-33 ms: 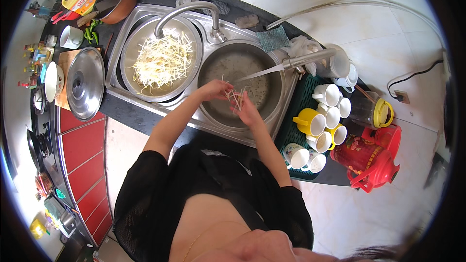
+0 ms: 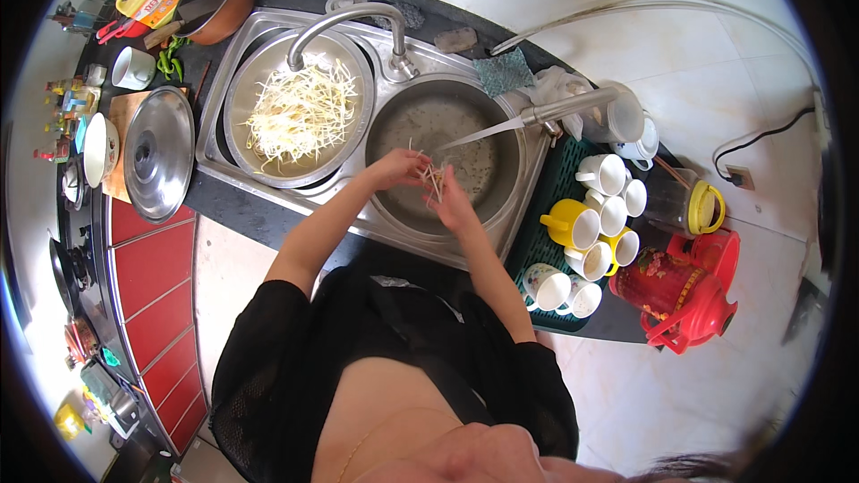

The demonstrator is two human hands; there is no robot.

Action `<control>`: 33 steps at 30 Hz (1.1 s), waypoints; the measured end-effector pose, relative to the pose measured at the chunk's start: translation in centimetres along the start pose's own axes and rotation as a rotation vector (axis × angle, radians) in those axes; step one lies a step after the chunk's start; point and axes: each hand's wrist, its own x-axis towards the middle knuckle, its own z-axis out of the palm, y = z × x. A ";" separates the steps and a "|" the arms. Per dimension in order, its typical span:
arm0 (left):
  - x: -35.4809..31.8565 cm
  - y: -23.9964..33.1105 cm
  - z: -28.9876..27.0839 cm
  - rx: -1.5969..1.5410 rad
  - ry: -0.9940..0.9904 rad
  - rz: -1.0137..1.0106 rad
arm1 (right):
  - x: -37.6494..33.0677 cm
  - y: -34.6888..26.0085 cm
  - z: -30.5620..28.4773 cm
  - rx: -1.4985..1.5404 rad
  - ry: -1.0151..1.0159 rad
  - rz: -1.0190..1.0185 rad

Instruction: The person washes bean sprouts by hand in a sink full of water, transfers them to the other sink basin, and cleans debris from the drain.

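Both my hands are over the right-hand metal basin point(image 2: 501, 206) of a steel double sink. My left hand point(image 2: 396, 167) and my right hand point(image 2: 454, 204) pinch a small bunch of pale bean sprouts point(image 2: 433, 178) between them. A thin stream of water point(image 2: 479, 133) runs from a side tap point(image 2: 573, 107) into the basin, which holds cloudy water. In the left-hand sink, a round metal bowl point(image 2: 240, 89) holds a big heap of bean sprouts point(image 2: 300, 112).
A curved faucet point(image 2: 344, 20) arches over the sink. A pot lid point(image 2: 159, 154) lies on the counter to the left, with a brown pan point(image 2: 222, 0) behind it. On the right, a green tray point(image 2: 559, 183) holds several cups beside a red thermos point(image 2: 684, 291).
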 end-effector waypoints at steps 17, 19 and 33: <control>-16.7 4.7 -14.4 0.998 1.126 0.577 | 7.1 1.1 16.9 -1.116 0.092 -1.065; -17.4 2.6 -15.2 1.048 1.134 0.427 | 6.0 -0.6 12.4 -0.952 0.026 -0.666; -8.1 7.7 -4.1 0.987 0.842 0.650 | 9.6 -6.0 -4.5 -1.739 0.505 -0.188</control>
